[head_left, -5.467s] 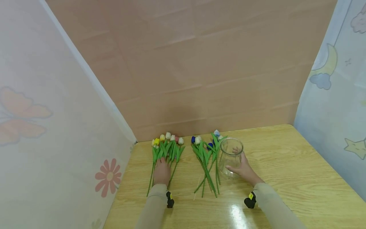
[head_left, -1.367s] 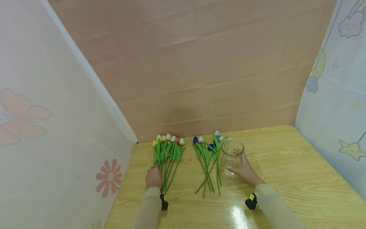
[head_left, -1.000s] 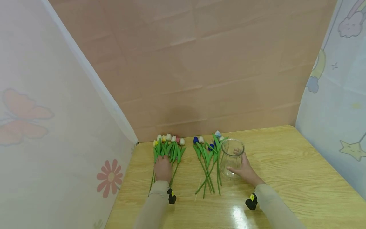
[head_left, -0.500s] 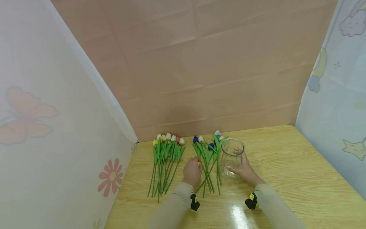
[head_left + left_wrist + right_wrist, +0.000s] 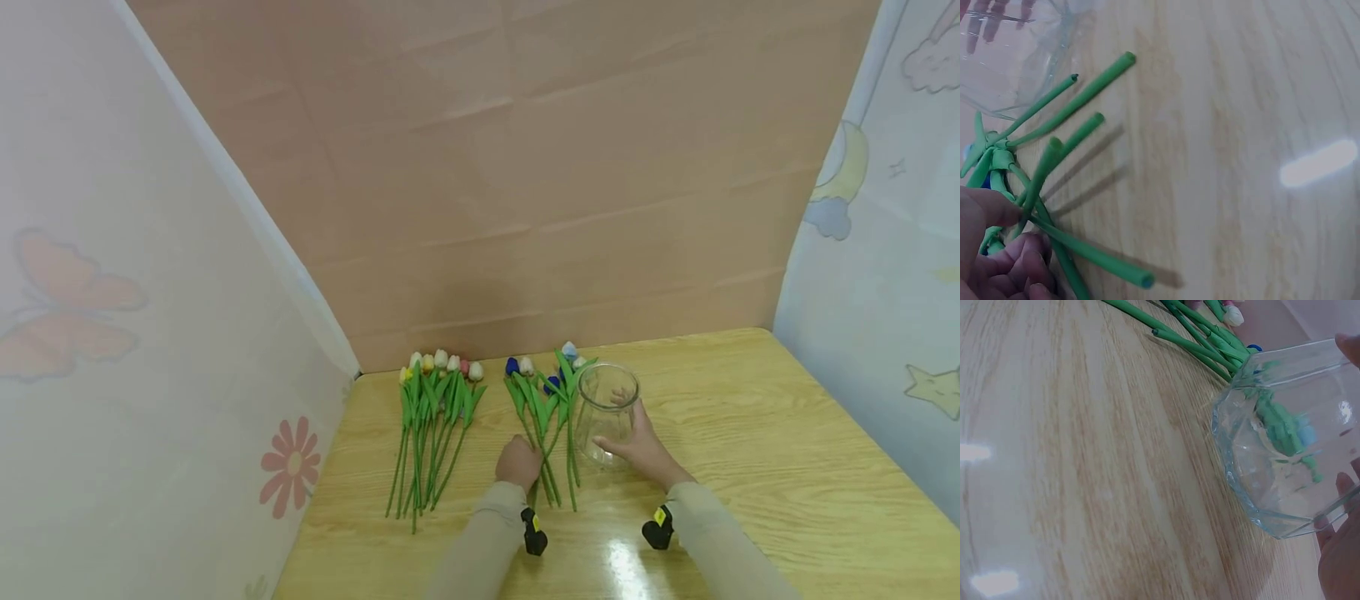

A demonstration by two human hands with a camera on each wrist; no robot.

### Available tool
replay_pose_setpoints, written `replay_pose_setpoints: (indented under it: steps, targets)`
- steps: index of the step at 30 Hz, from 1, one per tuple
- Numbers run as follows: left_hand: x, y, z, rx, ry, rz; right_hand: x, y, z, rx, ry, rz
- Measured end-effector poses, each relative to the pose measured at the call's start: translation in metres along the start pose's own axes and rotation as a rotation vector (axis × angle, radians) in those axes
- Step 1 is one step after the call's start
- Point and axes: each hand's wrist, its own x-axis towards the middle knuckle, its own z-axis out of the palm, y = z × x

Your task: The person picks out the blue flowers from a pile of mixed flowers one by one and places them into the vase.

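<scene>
At the lower stems of the right group of tulips (image 5: 542, 410), with blue, white and pale blue heads, is my left hand (image 5: 519, 461). In the left wrist view its thumb and curled fingers pinch green tulip stems (image 5: 1091, 253), whose cut ends point away over the table; how many it holds I cannot tell. My right hand (image 5: 645, 448) grips the side of a clear glass vase (image 5: 596, 425), thumb in front and fingers behind. The vase stands upright beside these tulips, and no stems are in it.
Another group of tulips (image 5: 431, 400), with white, yellow and pink heads, lies to the left. All rest on a wooden table (image 5: 720, 433). A brown backdrop (image 5: 480, 208) rises behind it, with patterned sheets (image 5: 187, 375) on both sides.
My left hand has left the left group of tulips, moved right and now pinches stems of the right group. The left group's stems lie slightly rearranged. My right hand stays on the vase.
</scene>
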Motion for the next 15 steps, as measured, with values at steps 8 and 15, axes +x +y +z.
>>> replay_pose_setpoints:
  steps: [8, 15]
  targets:
    - [0.005, -0.003, -0.004, -0.175, 0.002, -0.075, 0.000, -0.001, 0.002, 0.015, -0.007, -0.005]
    - [0.014, -0.013, -0.019, -0.224, 0.068, -0.054, 0.000, 0.000, 0.001, 0.005, -0.001, 0.001]
